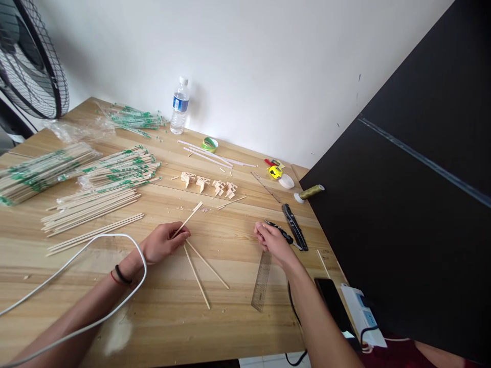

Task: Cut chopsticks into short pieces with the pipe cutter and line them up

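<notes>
The left hand (166, 244) pinches a wooden stick (189, 219); the right hand (271, 241) (contents unclear) is curled closed beside the ruler (262, 282).

Makeshift craft workspace, wooden table (238, 327) against wall (245, 76).

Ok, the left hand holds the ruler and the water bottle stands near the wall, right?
Not the ruler: the head view shows the left hand holding a thin wooden stick. The water bottle does stand near the wall.
</notes>
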A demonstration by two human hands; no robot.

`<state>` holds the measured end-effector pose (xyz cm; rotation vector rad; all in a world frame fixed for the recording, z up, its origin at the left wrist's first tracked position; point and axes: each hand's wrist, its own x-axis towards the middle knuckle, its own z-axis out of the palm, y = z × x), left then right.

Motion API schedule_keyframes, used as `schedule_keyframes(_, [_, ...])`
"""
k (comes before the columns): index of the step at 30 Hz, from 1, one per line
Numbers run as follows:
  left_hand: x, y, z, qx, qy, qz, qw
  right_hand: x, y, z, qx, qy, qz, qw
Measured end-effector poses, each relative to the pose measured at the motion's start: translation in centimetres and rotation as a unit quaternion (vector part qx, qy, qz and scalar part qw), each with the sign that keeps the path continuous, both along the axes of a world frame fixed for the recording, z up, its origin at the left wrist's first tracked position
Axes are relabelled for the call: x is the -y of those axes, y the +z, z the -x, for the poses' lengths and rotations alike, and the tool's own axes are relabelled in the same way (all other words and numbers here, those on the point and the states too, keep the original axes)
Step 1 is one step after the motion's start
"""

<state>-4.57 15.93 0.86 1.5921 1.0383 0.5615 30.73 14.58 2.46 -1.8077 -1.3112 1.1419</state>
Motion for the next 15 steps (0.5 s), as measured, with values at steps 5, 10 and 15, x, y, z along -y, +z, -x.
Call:
schedule_keyframes(5, [0.0, 0.2, 0.0, 0.001, 0.002, 0.009, 1.000, -5.7, -1.0, -1.8, 0.122, 0.043, -0.075, 0.989])
schedule_keyframes(10, [0.0, 0.1, 0.0, 0.003, 0.001, 0.013, 1.000, -7.5, -1.6, -1.4, 0.186, 0.085, -0.122, 0.971])
schedule_keyframes(15, [0.0, 0.0, 0.0, -0.001, -0.003, 0.009, 1.000, -6.5, -1.1, -1.2, 0.211, 0.091, -0.161, 0.960])
